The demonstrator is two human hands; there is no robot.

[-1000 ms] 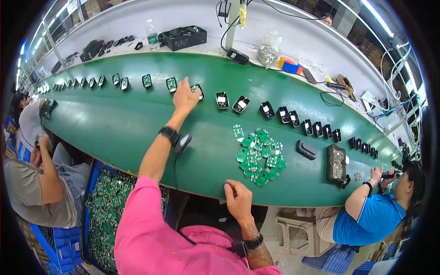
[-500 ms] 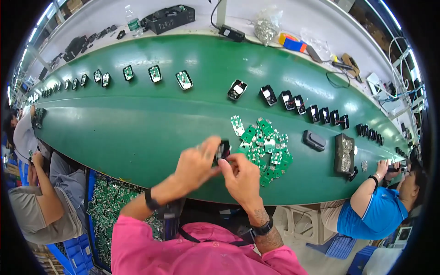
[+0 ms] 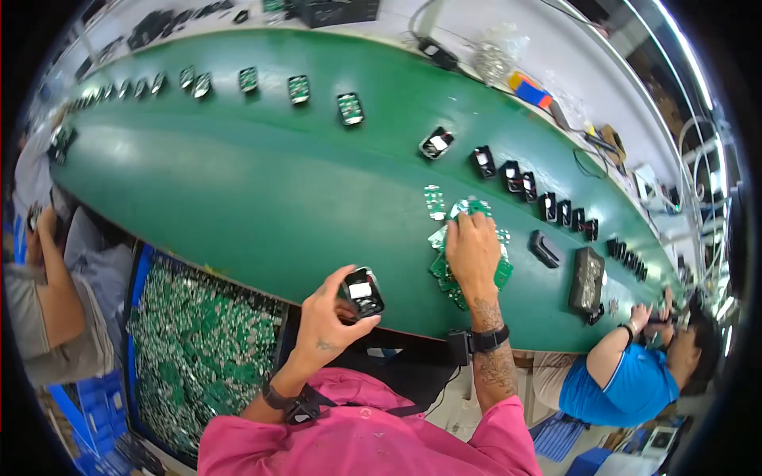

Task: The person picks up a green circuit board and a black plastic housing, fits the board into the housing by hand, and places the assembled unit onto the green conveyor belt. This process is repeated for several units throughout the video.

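Note:
My left hand (image 3: 321, 329) grips a small black plastic housing (image 3: 354, 305) by its sides, tilted above the table's near edge. Its open side faces up and shows a white block (image 3: 361, 289) inside. Over a heap of green circuit boards (image 3: 503, 274), my right hand (image 3: 474, 250) reaches down with bent fingers. They close on a circuit board (image 3: 471, 207) at the far side of the heap; the fingertips are partly hidden. One loose circuit board (image 3: 434, 202) lies just left of the heap.
Black housings (image 3: 483, 162) line the green table (image 3: 238, 198) at right, board-fitted ones (image 3: 349, 109) at left. A closed black case (image 3: 544, 249) and dark tray (image 3: 587, 279) lie right of the heap. A bin of boards (image 3: 202, 357) stands below left. Co-workers sit at both sides, one in blue (image 3: 627, 373).
My hands have parted. The left has kept the black housing and lowered it toward the table's near edge, while the right has let go and moved right and away onto the boards.

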